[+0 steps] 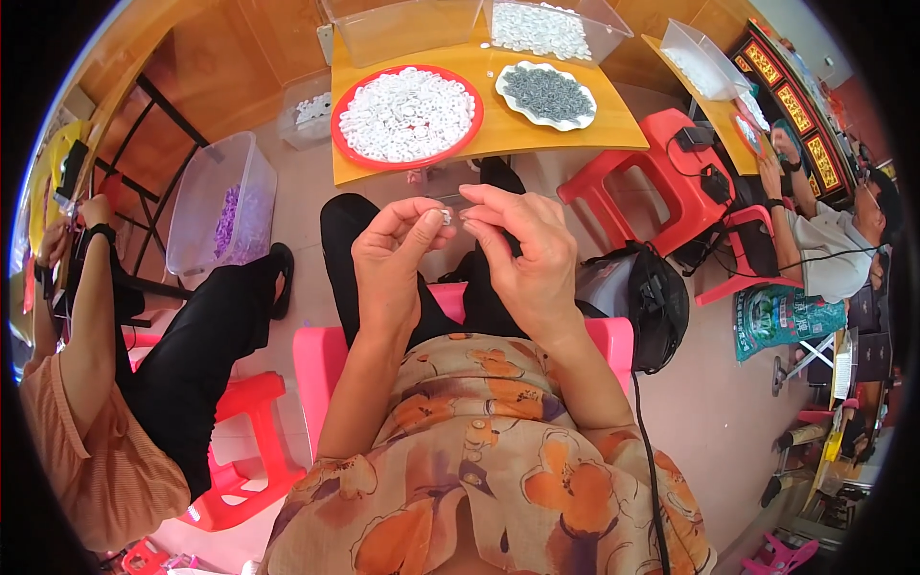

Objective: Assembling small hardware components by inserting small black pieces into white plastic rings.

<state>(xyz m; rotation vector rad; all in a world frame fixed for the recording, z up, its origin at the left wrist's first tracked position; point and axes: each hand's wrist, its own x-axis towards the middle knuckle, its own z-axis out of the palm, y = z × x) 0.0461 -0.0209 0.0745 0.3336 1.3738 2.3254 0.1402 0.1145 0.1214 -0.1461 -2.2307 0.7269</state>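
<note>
Above my lap, my left hand [391,247] pinches a small white piece [446,218] between thumb and forefinger. Just to its right my right hand [525,247] has thumb and fingertips brought close together in a pinch; whatever is between them is too small to make out. The fingertips of both hands nearly meet. Beyond them, a red round tray [337,129] on the table carries a heap of small white pieces [407,113]. Right of it, a white scalloped plate [504,94] bears many small grey parts [548,93].
The wooden table [575,141] also carries clear bins [407,34]. On the floor stand a bin with purple pieces [187,230], a red stool [661,182] and a black bag [656,307]. One co-worker [125,460] sits at my left, another person [829,244] at the far right.
</note>
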